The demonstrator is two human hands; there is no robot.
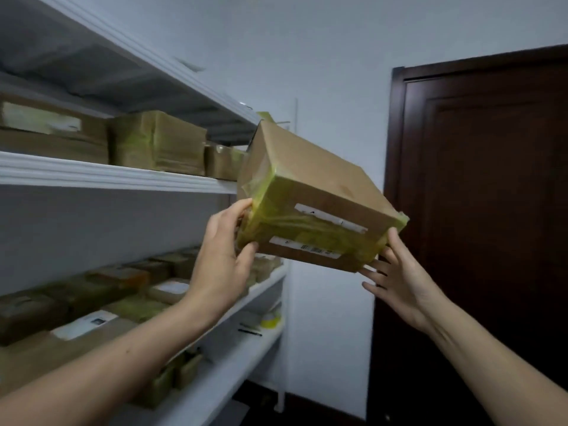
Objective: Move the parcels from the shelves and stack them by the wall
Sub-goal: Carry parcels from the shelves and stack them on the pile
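Note:
A brown cardboard parcel (pixel 307 195) bound with yellow tape and bearing white labels hangs tilted in the air just off the end of the upper shelf (pixel 116 176). My left hand (pixel 221 256) grips its near left corner, thumb on the front face and fingers round the side. My right hand (pixel 396 278) supports its lower right corner from below with spread, straight fingers. More taped parcels (pixel 159 142) sit on the upper shelf, and several others (pixel 101 290) lie on the shelf below.
The white shelving runs along the left side, with a lower shelf (pixel 233 358) holding small items and a yellow tape roll (pixel 270 319). A pale wall (pixel 332 87) stands behind. A dark wooden door (pixel 485 210) fills the right.

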